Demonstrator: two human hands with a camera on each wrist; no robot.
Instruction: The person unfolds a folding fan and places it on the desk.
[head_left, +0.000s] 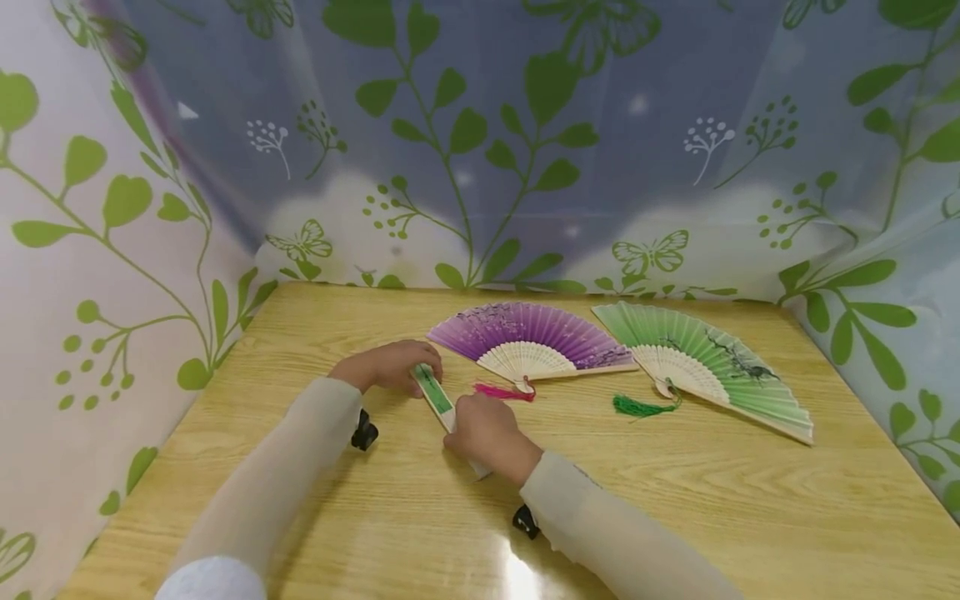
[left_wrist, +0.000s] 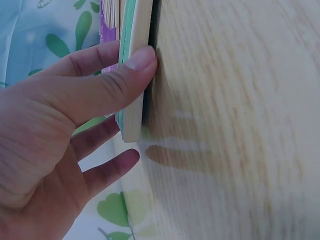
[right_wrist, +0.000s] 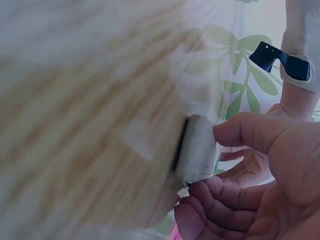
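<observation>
A long, narrow green-and-cream box (head_left: 435,393) lies slantwise between the two hands on the wooden table. My left hand (head_left: 393,367) pinches its far end; in the left wrist view the thumb lies on the cream side wall (left_wrist: 134,95) and the two lowest fingers stay off it. My right hand (head_left: 487,433) holds the near end and covers much of it from above. The right wrist view shows the pale end face (right_wrist: 197,150) of the box between thumb and curled fingers.
Right of the hands, a spread purple fan (head_left: 525,325) with a pink tassel (head_left: 506,392) lies on the table (head_left: 375,517). Beside it is a spread green fan (head_left: 712,350) with a green tassel (head_left: 641,406). Leaf-patterned cloth (head_left: 465,167) hangs around the table.
</observation>
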